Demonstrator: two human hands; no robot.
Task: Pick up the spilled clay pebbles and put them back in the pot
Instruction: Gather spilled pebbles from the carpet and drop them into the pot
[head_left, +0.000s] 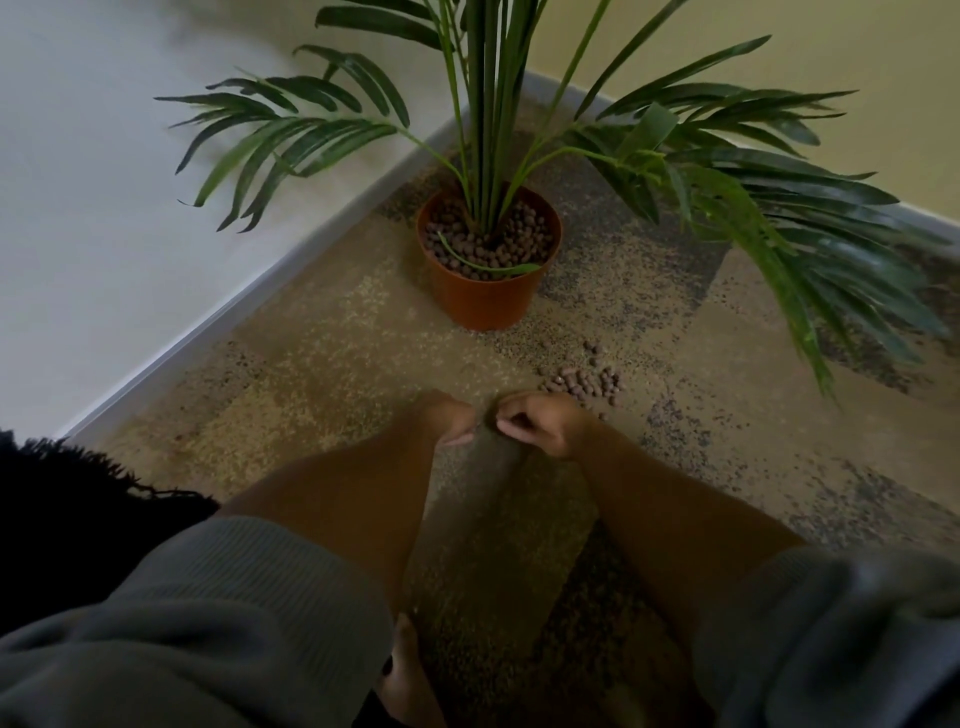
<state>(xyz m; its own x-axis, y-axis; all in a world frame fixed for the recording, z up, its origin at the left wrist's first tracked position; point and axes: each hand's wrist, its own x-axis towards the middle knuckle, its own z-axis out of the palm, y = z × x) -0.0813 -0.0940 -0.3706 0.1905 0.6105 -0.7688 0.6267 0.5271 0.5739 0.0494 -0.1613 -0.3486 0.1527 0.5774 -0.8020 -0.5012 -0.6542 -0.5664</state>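
Spilled pebbles (582, 382) just beyond right hand (540, 423), pot (488, 296) further ahead; left hand (449, 418) farther. Both hands' fingers curled; contents unclear.

Colours in the corner
Orange pot (485, 291), brown pebbles (584, 382), green fronds (753, 208); floor (322, 353) mottled tan and grey; grey ribbed sleeves (234, 597).

Floor: speckled tan-and-grey carpet (322, 364).
On it: orange plant pot (485, 296), upright; spilled clay pebbles (584, 382) near the pot.
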